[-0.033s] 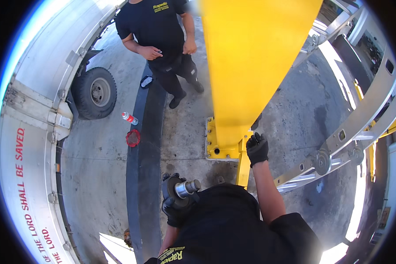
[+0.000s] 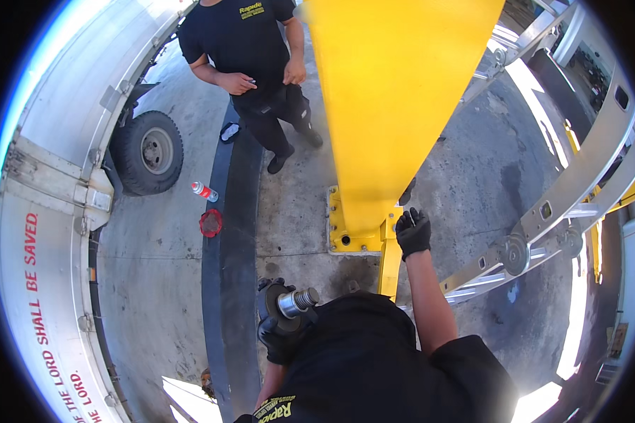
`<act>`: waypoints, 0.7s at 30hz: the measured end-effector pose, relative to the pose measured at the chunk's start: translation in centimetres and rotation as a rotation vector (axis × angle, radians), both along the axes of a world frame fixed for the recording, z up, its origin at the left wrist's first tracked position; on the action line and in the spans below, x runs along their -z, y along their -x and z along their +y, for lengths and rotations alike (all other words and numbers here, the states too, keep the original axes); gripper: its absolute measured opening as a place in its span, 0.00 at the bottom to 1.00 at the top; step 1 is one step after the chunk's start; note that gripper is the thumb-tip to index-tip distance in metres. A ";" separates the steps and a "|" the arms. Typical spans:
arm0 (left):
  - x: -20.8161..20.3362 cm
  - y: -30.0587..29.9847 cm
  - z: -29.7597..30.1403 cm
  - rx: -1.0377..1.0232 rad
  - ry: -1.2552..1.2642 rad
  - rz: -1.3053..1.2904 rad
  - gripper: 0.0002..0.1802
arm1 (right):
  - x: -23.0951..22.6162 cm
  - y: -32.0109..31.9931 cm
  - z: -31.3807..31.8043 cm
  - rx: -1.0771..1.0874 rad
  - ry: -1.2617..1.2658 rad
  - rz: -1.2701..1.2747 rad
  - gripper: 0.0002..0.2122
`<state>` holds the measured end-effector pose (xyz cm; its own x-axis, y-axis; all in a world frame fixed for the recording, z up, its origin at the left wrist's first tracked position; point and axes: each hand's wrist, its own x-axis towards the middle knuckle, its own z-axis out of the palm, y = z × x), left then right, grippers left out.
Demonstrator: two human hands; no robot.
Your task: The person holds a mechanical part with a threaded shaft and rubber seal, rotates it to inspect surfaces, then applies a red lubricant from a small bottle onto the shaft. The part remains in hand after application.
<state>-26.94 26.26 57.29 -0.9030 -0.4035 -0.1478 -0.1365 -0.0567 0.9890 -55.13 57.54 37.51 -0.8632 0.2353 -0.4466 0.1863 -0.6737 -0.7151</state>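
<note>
My left hand (image 2: pixel 279 340), in a black glove, is closed around a round black pad with a threaded steel stem (image 2: pixel 298 303). The shiny stem points up and to the right, close to the front of my black shirt. My right hand (image 2: pixel 412 233), also gloved in black, is stretched forward with its fingers curled in. It is beside the foot of a yellow steel column (image 2: pixel 388 106); whether it touches the column I cannot tell. Anything inside those curled fingers is hidden. A yellow brace (image 2: pixel 390 264) slopes down from the column's base, left of my right forearm.
A person (image 2: pixel 243 56) in black stands left of the column. On the dark floor strip (image 2: pixel 231 310) lie a red-and-white spray can (image 2: pixel 205 191) and a red round item (image 2: pixel 210 223). A white truck (image 2: pixel 57 233) with a tire (image 2: pixel 152 151) stands left, an aluminium ladder (image 2: pixel 564 204) right.
The surroundings have shifted slightly left in view. Both hands keep nearly the same pose, and the pad stays in my left hand.
</note>
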 end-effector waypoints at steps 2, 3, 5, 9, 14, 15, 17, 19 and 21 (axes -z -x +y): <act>-0.6 0.9 0.6 -0.031 -0.561 0.079 0.42 | 3.5 3.2 4.4 0.060 -0.208 0.048 0.19; 0.8 0.7 0.1 -0.052 -0.406 0.065 0.42 | 3.4 4.1 4.5 0.054 -0.267 0.015 0.22; 2.3 0.8 -0.9 -0.089 -0.188 0.058 0.42 | 1.4 6.5 3.4 0.027 -0.359 -0.079 0.27; -0.9 0.4 -0.6 -0.132 -0.170 0.096 0.33 | -3.8 6.9 -2.3 -0.071 -1.092 -0.304 0.31; -5.3 1.9 -0.1 -0.291 -0.688 0.114 0.33 | -1.6 8.9 -1.4 -0.097 -1.148 0.027 0.28; -4.8 2.3 -0.3 -0.262 -0.693 0.121 0.33 | -0.4 10.0 0.7 -0.117 -1.210 0.061 0.26; -3.9 2.0 -0.9 -0.218 -0.606 0.117 0.32 | 0.7 10.7 1.7 -0.037 -1.085 0.105 0.19; -3.2 1.3 -1.6 -0.201 -0.491 0.111 0.31 | 0.4 10.5 1.4 -0.012 -0.888 0.140 0.15; -2.9 0.6 -2.3 -0.210 -0.409 0.097 0.29 | -1.0 9.3 -0.1 0.094 -0.837 0.186 0.09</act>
